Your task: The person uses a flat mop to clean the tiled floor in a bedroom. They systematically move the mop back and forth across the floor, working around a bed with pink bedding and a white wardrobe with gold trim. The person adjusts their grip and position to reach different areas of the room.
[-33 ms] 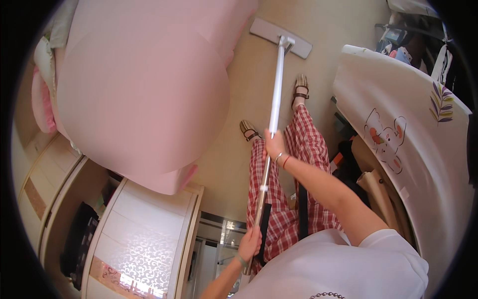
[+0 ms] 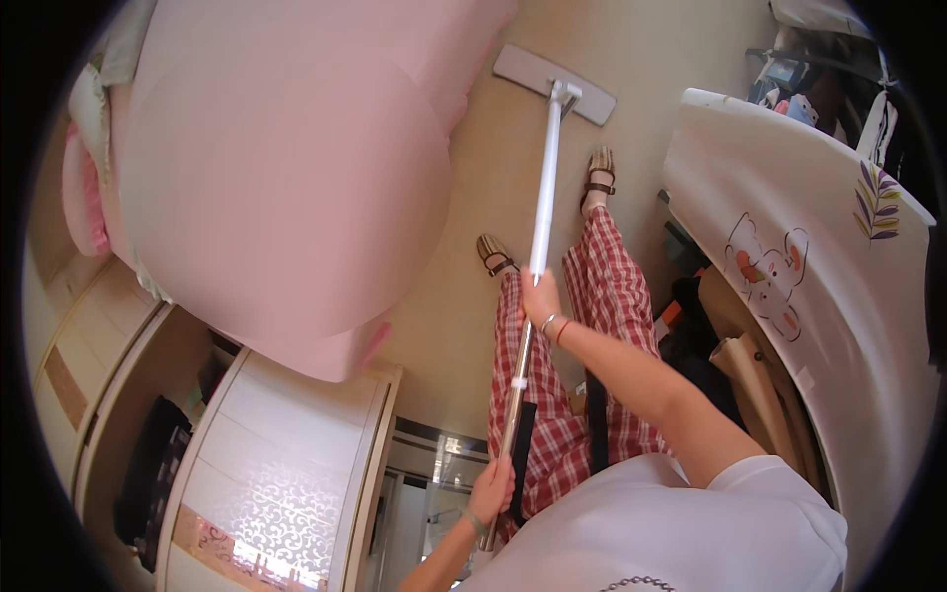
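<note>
A flat mop (image 2: 546, 197) with a white and metal pole slants away from me over the floor. Its wide rectangular head (image 2: 523, 69) lies flat on the tan floor, beyond my feet. My right hand (image 2: 539, 299) is wrapped round the middle of the pole, just below its white section. Lower down, close to my body, my left hand (image 2: 491, 490) grips the metal part near the pole's end. Fingers of both hands are closed on it.
A bed with a pink cover (image 2: 286, 178) fills the left. White patterned cabinet doors (image 2: 276, 444) stand at the lower left. On the right, a white cloth with a printed animal (image 2: 691, 148) hangs over shelves holding bags. My shoes (image 2: 598, 178) stand near the mop head.
The mop head has shifted slightly toward me along the floor. Both hands, still on the pole, have moved a little nearer my body.
</note>
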